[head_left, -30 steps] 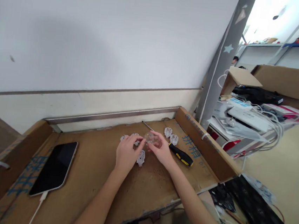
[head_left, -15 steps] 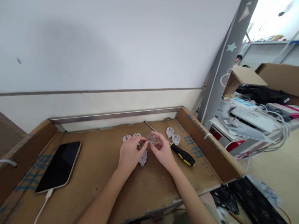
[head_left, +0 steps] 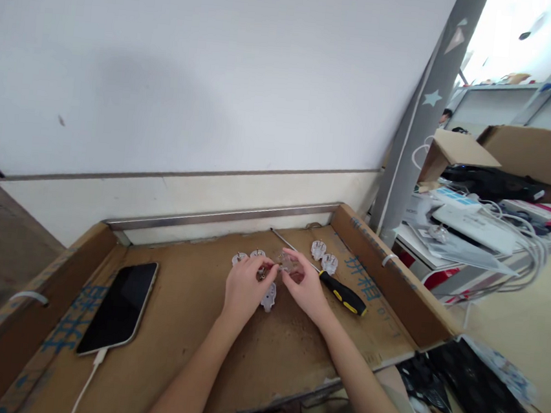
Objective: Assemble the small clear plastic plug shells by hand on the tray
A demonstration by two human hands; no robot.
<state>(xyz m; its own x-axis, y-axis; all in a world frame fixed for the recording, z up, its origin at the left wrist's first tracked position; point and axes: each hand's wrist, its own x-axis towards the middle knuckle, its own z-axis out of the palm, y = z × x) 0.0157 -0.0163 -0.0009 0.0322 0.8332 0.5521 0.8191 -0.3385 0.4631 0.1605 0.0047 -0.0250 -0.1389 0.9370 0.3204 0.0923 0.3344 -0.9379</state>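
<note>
My left hand (head_left: 244, 288) and my right hand (head_left: 305, 288) meet over the middle of a cardboard tray (head_left: 266, 355). Both pinch a small clear plastic plug part (head_left: 285, 264) between their fingertips. Another clear plug part (head_left: 269, 297) lies on the tray just below my left fingers. Two more (head_left: 247, 256) sit behind my left hand, and a pair (head_left: 324, 255) rests to the right. A black-and-yellow screwdriver (head_left: 342, 294) lies right of my right hand, its shaft pointing to the back wall.
A black phone (head_left: 119, 307) on a white cable lies at the tray's left. The tray has raised cardboard walls (head_left: 390, 279). A grey post (head_left: 424, 110) stands at the right, with boxes, cables and black bags (head_left: 490, 409) beyond.
The camera has shifted, so everything sits slightly right and lower in view. Both hands stay together on the small clear part with only slight finger movement.
</note>
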